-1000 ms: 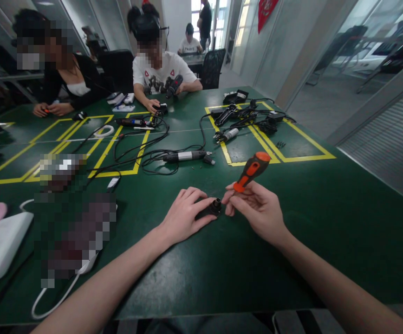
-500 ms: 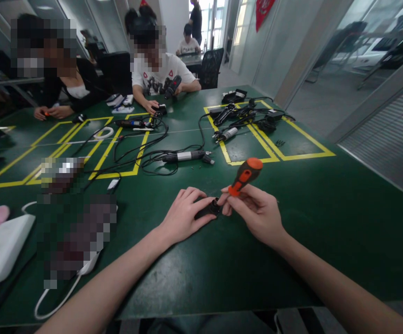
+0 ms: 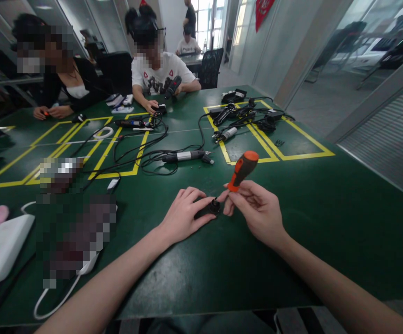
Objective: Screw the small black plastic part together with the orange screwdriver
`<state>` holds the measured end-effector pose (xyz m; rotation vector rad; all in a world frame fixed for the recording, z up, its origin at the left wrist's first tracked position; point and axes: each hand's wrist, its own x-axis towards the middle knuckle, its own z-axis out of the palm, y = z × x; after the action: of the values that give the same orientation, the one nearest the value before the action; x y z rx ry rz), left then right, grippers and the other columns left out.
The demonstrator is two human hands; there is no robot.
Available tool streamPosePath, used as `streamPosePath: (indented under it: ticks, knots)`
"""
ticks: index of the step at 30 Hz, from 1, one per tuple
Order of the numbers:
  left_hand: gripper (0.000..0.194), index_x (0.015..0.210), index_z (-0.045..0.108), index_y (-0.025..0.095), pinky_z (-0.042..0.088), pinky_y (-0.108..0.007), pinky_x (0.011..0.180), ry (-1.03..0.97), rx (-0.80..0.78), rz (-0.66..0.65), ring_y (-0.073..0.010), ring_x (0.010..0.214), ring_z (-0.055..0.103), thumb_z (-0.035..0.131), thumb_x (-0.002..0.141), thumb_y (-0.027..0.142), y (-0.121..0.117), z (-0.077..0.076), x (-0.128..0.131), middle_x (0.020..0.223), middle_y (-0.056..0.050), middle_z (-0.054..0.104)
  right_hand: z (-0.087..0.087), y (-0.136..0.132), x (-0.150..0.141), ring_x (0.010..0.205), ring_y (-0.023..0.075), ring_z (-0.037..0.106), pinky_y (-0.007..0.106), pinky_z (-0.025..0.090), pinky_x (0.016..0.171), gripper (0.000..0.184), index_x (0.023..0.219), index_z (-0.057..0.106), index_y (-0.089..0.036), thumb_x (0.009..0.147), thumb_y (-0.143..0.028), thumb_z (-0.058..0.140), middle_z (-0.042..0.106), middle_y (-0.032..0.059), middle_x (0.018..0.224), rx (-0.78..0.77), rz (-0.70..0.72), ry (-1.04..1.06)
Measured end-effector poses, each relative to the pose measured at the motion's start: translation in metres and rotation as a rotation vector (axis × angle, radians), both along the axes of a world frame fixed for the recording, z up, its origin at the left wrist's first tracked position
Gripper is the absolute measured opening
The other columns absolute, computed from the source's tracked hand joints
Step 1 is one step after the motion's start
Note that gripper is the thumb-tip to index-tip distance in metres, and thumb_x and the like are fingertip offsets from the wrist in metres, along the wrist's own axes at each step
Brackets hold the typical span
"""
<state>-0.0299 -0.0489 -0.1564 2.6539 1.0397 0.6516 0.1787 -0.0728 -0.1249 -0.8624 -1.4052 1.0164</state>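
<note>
- The left hand lies low on the green table, fingers and thumb half-curled around a black cylindrical part, probably to keep it from rolling.
- The part sits between the hands, its ringed end bare and facing the right hand, seemingly for access.
- The orange-and-grey screwdriver leans handle-up, its shaft not visible.
- The right hand pinches it near the collar, thumb against bent fingers, a grip likely suited to fine positioning; whether a fingertip touches the part, I cannot tell.
</note>
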Motion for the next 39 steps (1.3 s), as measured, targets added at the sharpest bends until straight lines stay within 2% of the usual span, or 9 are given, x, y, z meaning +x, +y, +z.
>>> streamPosePath:
  ticks: [8,11,13,17,22,26,32,36,39]
  knots:
    - [0.034,0.129,0.069,0.022,0.045,-0.04,0.089,-0.003,0.001,0.001,-0.0252,0.107,0.058,0.066,0.1,0.041,-0.0001,0.0005,0.0006,0.114,-0.009,0.068,0.0017,-0.0021,-0.0009,0.055,0.0142,0.068,0.029,0.062,0.054,0.029,0.085,0.067,-0.02,0.084,-0.044,0.084,0.074,0.003,0.078,-0.028,-0.015,-0.003]
    - [0.036,0.13,0.068,0.021,0.044,-0.04,0.089,-0.003,-0.003,-0.004,-0.0253,0.108,0.058,0.068,0.099,0.039,-0.0004,0.001,0.0015,0.114,-0.009,0.068,0.0013,-0.0013,-0.0009,0.054,0.0136,0.066,0.027,0.059,0.052,0.025,0.076,0.068,-0.02,0.083,-0.039,0.085,0.07,0.0008,0.071,-0.007,-0.037,0.001]
    - [0.036,0.13,0.068,0.021,0.043,-0.04,0.089,0.001,-0.01,0.002,-0.025,0.108,0.057,0.068,0.099,0.04,-0.0006,0.0013,0.0021,0.115,-0.008,0.068,-0.0003,-0.0009,-0.0008,0.054,0.0146,0.068,0.028,0.06,0.053,0.021,0.079,0.072,-0.02,0.082,-0.036,0.085,0.07,0.0002,0.067,-0.016,-0.038,0.013]
    - [0.034,0.127,0.069,0.021,0.043,-0.039,0.089,0.002,-0.01,0.006,-0.0248,0.108,0.058,0.068,0.099,0.041,-0.0008,0.0015,0.0026,0.114,-0.009,0.068,-0.0033,-0.001,0.0003,0.058,0.0156,0.07,0.03,0.064,0.057,0.019,0.091,0.075,-0.02,0.086,-0.037,0.082,0.077,0.0034,0.076,-0.022,-0.023,0.03]
    - [0.036,0.131,0.068,0.023,0.044,-0.04,0.089,0.007,-0.026,0.005,-0.0248,0.107,0.058,0.068,0.1,0.04,-0.0003,0.0021,0.0025,0.114,-0.008,0.068,-0.002,-0.0009,0.0033,0.061,0.0159,0.067,0.032,0.063,0.06,0.019,0.078,0.074,-0.021,0.083,-0.036,0.084,0.076,0.0045,0.077,0.003,-0.058,-0.055]
    - [0.037,0.131,0.068,0.023,0.044,-0.04,0.089,0.005,-0.03,0.006,-0.0254,0.108,0.058,0.069,0.099,0.04,-0.0004,0.0022,0.0021,0.114,-0.008,0.068,0.0002,0.0,0.004,0.061,0.0153,0.065,0.03,0.06,0.055,0.018,0.071,0.074,-0.021,0.082,-0.033,0.084,0.073,0.0043,0.078,0.049,-0.098,-0.086]
    - [0.035,0.13,0.068,0.024,0.044,-0.04,0.089,0.006,-0.036,0.011,-0.0252,0.108,0.058,0.067,0.1,0.04,-0.0011,0.0023,0.0021,0.115,-0.009,0.069,-0.0005,-0.0004,0.0023,0.054,0.0152,0.066,0.03,0.06,0.051,0.024,0.088,0.076,-0.02,0.085,-0.043,0.082,0.074,0.0032,0.072,-0.028,-0.071,-0.044]
    - [0.034,0.128,0.068,0.022,0.044,-0.04,0.089,0.003,-0.024,0.006,-0.0254,0.109,0.058,0.067,0.1,0.042,-0.0008,0.0015,0.0019,0.115,-0.009,0.069,-0.0045,0.0006,0.002,0.052,0.0141,0.065,0.027,0.057,0.047,0.024,0.092,0.076,-0.019,0.09,-0.044,0.078,0.075,0.0036,0.07,-0.012,-0.061,0.0]
    - [0.035,0.128,0.069,0.021,0.044,-0.041,0.089,0.005,-0.021,0.006,-0.0255,0.109,0.058,0.067,0.1,0.042,-0.0008,0.0014,0.0019,0.115,-0.009,0.069,-0.0058,0.0007,0.002,0.053,0.0143,0.067,0.027,0.058,0.048,0.024,0.094,0.076,-0.02,0.09,-0.043,0.078,0.076,0.004,0.072,0.003,-0.039,0.031]
